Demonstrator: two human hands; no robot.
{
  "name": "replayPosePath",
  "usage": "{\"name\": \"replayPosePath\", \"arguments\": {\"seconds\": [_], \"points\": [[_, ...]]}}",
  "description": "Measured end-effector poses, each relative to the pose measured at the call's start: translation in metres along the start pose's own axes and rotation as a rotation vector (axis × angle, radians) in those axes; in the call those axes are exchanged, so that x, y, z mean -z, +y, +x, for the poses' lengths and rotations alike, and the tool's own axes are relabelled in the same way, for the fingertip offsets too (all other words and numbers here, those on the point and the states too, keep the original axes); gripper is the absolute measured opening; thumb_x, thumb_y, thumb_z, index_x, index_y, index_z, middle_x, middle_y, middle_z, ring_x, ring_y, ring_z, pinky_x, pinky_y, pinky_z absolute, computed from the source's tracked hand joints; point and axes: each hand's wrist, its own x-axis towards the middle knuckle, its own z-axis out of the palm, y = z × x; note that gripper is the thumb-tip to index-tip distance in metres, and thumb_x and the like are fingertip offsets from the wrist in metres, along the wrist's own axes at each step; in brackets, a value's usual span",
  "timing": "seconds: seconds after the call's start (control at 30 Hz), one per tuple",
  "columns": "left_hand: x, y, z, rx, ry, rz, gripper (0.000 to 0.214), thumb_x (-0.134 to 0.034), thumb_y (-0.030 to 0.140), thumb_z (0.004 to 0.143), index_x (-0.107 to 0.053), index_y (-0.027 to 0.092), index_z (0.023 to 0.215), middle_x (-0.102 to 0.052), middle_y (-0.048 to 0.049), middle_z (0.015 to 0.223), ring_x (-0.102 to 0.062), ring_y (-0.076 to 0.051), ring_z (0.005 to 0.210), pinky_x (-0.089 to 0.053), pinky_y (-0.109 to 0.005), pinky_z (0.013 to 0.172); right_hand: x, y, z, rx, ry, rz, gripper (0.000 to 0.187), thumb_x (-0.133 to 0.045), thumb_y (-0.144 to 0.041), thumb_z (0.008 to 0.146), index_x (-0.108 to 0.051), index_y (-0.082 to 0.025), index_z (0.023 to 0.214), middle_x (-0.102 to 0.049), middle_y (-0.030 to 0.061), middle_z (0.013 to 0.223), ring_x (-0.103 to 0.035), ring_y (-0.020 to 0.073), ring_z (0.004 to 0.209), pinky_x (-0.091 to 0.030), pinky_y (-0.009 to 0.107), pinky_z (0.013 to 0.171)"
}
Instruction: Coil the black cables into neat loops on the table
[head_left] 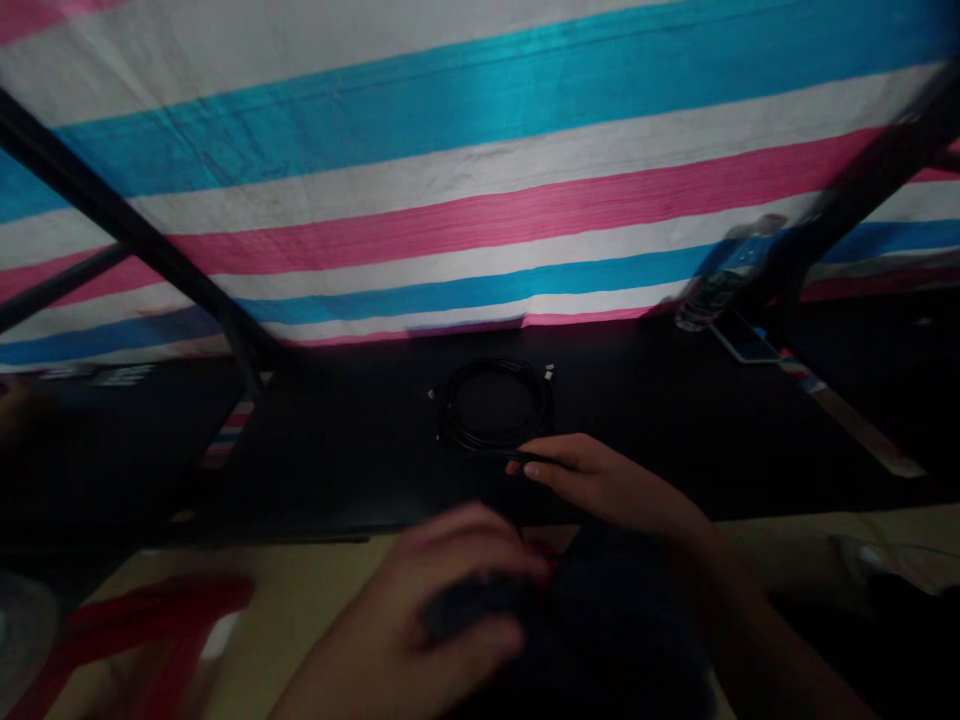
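Observation:
A coil of thin black cable (pixel 495 405) lies flat on the black tabletop (pixel 337 470), with small white-tipped connectors at its sides. My right hand (pixel 600 483) reaches in from the lower right, and its fingers pinch a black strand at the coil's lower edge. My left hand (pixel 442 600) is motion-blurred below the table's front edge. It wraps around a dark object (pixel 472 603) that the blur and my fingers partly hide, so I cannot tell what it is.
A striped blue, white and pink tarpaulin (pixel 480 200) hangs behind the table, crossed by dark metal bars (pixel 112 205). A plastic water bottle (pixel 724 275) and a phone (pixel 742 338) lie at the far right. A red plastic stool (pixel 150 630) stands at the lower left.

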Motion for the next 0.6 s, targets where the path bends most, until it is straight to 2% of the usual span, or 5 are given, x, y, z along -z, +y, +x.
{"name": "replayPosePath", "arguments": {"seconds": [0.07,0.2,0.33,0.43,0.6], "points": [[0.011,0.011,0.027,-0.037,0.264,0.144,0.030,-0.068,0.030,0.086,-0.074,0.026,0.116,-0.072,-0.0098,0.104,-0.066,-0.025,0.099,-0.055,-0.036,0.086,-0.001,-0.010,0.005,0.031,-0.120,-0.084,0.024,-0.056,-0.030,0.094,-0.075,-0.017,0.088,-0.069,0.0017,0.078,-0.057,0.0151,0.072,-0.043,0.025,0.065],[0.023,-0.003,0.062,0.161,0.116,-0.036,0.031,-0.061,0.043,0.090,-0.070,0.017,0.075,-0.054,0.0012,0.056,-0.049,-0.012,0.050,-0.038,-0.020,0.046,0.001,-0.022,0.010,0.036,-0.060,-0.136,0.024,-0.056,-0.030,0.094,-0.071,-0.017,0.081,-0.065,0.0012,0.075,-0.054,0.0130,0.067,-0.039,0.024,0.060],[0.042,-0.014,0.059,0.243,0.354,-0.446,0.045,-0.069,0.055,0.082,-0.052,0.018,0.062,-0.030,0.0090,0.047,-0.023,-0.005,0.039,-0.018,-0.016,0.036,0.013,-0.006,-0.004,-0.106,-0.007,0.117,0.028,-0.062,-0.041,0.092,-0.060,-0.018,0.077,-0.047,-0.0055,0.055,-0.041,0.0080,0.048,-0.030,0.021,0.047],[0.058,-0.014,0.048,0.199,0.592,-0.638,0.051,-0.080,0.052,0.072,-0.044,0.019,0.058,-0.026,0.0102,0.050,-0.020,-0.003,0.040,-0.019,-0.014,0.035,0.010,0.019,-0.019,-0.145,-0.072,0.319,0.030,-0.066,-0.045,0.091,-0.058,-0.017,0.081,-0.055,-0.0031,0.061,-0.051,0.0093,0.054,-0.039,0.022,0.053],[0.060,-0.029,0.040,0.202,0.678,-0.827,0.054,-0.083,0.041,0.071,-0.034,0.021,0.064,-0.022,0.0119,0.055,-0.016,-0.003,0.041,-0.018,-0.012,0.034,-0.019,0.045,-0.024,-0.122,-0.042,0.515,0.033,-0.064,-0.047,0.093,-0.054,-0.018,0.079,-0.056,-0.0022,0.063,-0.058,0.0115,0.057,-0.048,0.025,0.058]]}}
